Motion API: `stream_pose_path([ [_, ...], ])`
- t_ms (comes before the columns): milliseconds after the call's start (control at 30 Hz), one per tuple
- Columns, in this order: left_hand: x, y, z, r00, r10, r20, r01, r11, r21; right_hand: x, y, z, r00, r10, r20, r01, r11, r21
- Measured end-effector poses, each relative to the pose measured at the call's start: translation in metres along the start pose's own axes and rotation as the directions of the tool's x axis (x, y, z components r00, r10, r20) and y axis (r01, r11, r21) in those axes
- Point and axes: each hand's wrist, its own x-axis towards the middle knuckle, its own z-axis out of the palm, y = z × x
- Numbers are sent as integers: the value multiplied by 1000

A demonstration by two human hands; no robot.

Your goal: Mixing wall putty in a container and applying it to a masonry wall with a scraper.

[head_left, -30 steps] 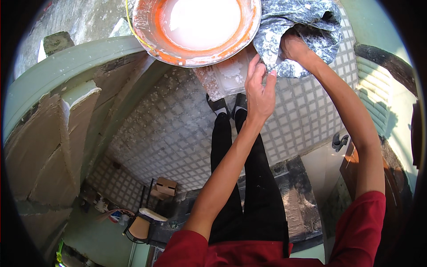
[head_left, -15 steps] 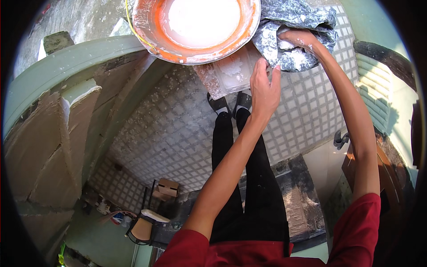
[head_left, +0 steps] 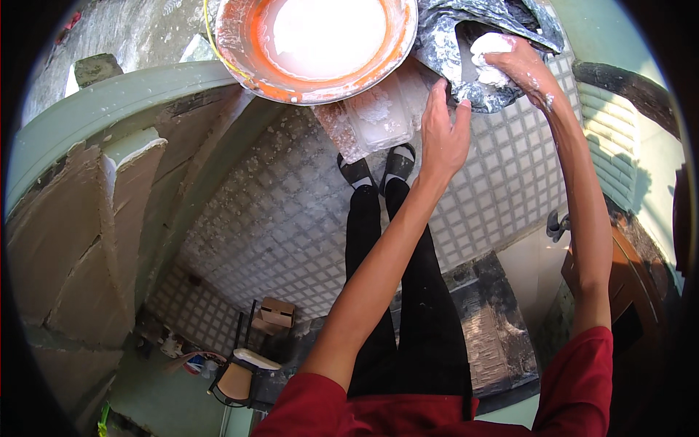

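Observation:
My right hand [head_left: 520,65], dusted white, is closed around a lump of white powder [head_left: 488,47] at the mouth of a crumpled grey plastic bag [head_left: 455,36]. The fingers and thumb of my left hand [head_left: 444,131] pinch the bag's near edge, just right of a clear plastic tub [head_left: 378,116] smeared with white. An orange basin [head_left: 244,65] full of white liquid sits left of the bag. My legs and black sandals [head_left: 378,167] stand on the small-tiled floor below.
A pale green curved ledge [head_left: 109,109] and cracked brown wall panels [head_left: 65,233] run along the left. Far below are a chair [head_left: 237,375] and a cardboard box [head_left: 277,313]. A dark stone slab [head_left: 495,328] and a wooden door [head_left: 633,284] lie to the right.
My right hand was deep in the bag and has come up to its mouth with a lump of white powder. My left hand has shifted up from the clear tub to the bag's edge.

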Motion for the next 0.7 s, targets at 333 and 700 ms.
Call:
stream_pose_path([
  [333,-12,1,14,979,-23,201,11,998,58,-41,-59,14,988,-151,-16,150,987,-63],
  [700,-36,-23,32,917,35,398,-139,962,235,-14,-23,146,981,-16,195,81,940,-331],
])
